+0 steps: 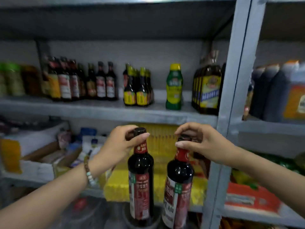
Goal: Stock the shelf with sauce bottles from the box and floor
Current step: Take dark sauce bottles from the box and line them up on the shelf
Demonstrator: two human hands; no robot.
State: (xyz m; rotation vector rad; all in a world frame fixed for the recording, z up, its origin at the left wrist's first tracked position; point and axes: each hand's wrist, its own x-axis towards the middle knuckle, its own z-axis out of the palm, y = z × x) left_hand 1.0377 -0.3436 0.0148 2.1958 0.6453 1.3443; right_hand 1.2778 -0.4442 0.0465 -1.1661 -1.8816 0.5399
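- In front of the grey metal shelf (105,111), I am holding two dark sauce bottles upright, one in each hand, below the level of the stocked board.
- My left hand (115,148) is gripping the left bottle (140,177) at its neck; fingers (145,135) are wrapping round just under the black cap, thumb on the near side. A bead bracelet (88,171) is sitting on that wrist.
- My right hand (203,144) is pinching the right bottle (179,184) at its cap from above, fingertips closing over the top, thumb pressing at the red neck band.
- Both bottles are carrying red and white labels; print is too blurred to read. The two are hanging side by side, close but not touching.
- Whether the bottle bases are resting on anything I cannot tell; the lower edge of the view is blurred.
- On the shelf above, rows of dark bottles (82,81) are standing at left, a yellow-labelled cluster (137,90) at centre, one green bottle with yellow cap (174,87) to its right, and large amber bottles (208,86) against the upright post (231,90).
- Behind the held bottles, yellow packages (118,185) are lying on the lower board.
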